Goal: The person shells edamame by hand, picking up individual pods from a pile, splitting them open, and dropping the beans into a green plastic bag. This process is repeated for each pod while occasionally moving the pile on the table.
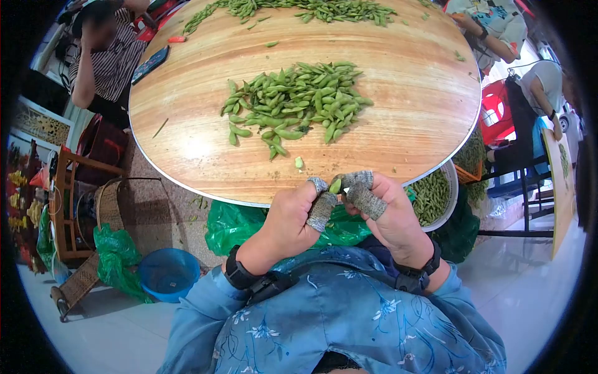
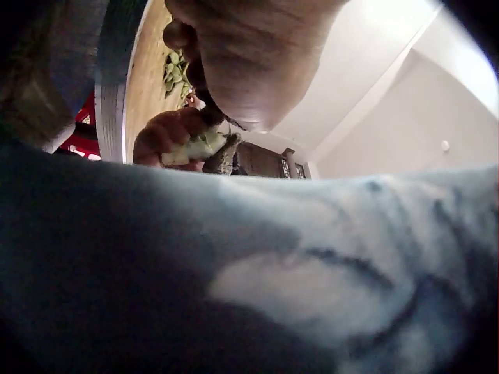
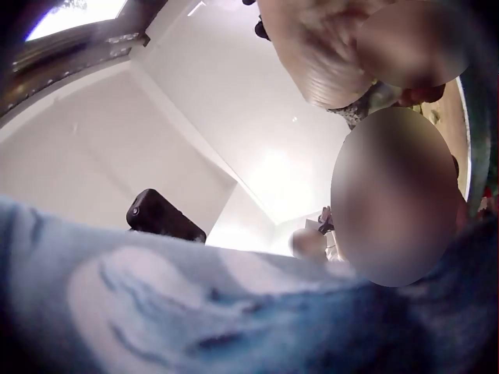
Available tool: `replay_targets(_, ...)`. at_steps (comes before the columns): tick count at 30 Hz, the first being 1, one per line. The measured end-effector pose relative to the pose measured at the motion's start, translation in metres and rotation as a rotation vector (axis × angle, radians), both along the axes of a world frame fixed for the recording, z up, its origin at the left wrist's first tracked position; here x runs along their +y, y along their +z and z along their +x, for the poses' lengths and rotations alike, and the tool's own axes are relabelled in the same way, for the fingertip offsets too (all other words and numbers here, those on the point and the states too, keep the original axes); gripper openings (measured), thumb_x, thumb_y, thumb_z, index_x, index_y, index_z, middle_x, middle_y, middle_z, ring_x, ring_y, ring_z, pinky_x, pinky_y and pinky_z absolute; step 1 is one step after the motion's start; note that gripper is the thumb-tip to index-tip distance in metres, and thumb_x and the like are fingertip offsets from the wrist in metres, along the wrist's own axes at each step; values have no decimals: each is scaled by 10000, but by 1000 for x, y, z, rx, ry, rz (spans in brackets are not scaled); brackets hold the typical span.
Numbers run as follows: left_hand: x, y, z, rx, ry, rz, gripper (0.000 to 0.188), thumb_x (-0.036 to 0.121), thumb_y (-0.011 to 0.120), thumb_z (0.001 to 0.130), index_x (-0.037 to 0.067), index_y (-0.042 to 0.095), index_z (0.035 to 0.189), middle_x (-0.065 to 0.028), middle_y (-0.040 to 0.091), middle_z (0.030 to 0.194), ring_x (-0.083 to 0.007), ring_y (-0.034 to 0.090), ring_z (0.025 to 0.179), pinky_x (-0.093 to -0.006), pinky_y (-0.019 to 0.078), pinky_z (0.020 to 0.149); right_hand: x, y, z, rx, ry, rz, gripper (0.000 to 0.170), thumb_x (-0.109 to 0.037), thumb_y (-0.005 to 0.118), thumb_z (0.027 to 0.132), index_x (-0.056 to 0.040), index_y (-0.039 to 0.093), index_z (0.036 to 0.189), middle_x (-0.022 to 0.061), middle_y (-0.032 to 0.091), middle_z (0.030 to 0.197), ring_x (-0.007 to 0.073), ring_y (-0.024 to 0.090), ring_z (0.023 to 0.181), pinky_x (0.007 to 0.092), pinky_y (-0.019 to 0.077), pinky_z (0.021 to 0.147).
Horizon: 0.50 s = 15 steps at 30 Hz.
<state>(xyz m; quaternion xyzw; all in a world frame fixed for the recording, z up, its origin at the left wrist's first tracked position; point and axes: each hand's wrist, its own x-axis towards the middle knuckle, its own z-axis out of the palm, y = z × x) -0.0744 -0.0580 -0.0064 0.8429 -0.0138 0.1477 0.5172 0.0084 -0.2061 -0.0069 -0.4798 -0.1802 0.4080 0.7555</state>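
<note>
At the table's near edge, the left hand [image 1: 288,210] and right hand [image 1: 393,215] meet fingertip to fingertip. Between them they pinch a green soybean pod [image 1: 336,186], its far part hidden by the fingers. Grey knitted sleeves [image 1: 321,212] cover the thumb and a finger on each hand. Just beyond the fingertips lies a pale green piece of pod [image 1: 299,163]. Farther in, a loose heap of soybean pods [image 1: 299,100] is spread over the wooden table [image 1: 411,118]. Both wrist views show mostly the blue flowered clothing, with the hands partly seen above it.
A white basket [image 1: 453,193] of pods stands below the table's right edge. Green plastic bags [image 1: 233,225] hang under the near edge. A blue basin [image 1: 168,274] sits on the floor at left. More pods [image 1: 342,11] and a phone [image 1: 151,65] lie across the table; other people sit around it.
</note>
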Motion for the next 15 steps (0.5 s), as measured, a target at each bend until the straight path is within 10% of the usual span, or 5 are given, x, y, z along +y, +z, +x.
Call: replay_targets(15, 4, -3, 0, 28, -34, 222, 105, 69, 520, 720, 6, 501, 801, -142, 510, 597, -309, 518, 541, -321, 400, 497, 3, 1, 1, -50, 4, -30, 148, -123, 532, 817, -15, 547, 918, -3, 567, 832, 67, 507, 769, 202, 406, 689)
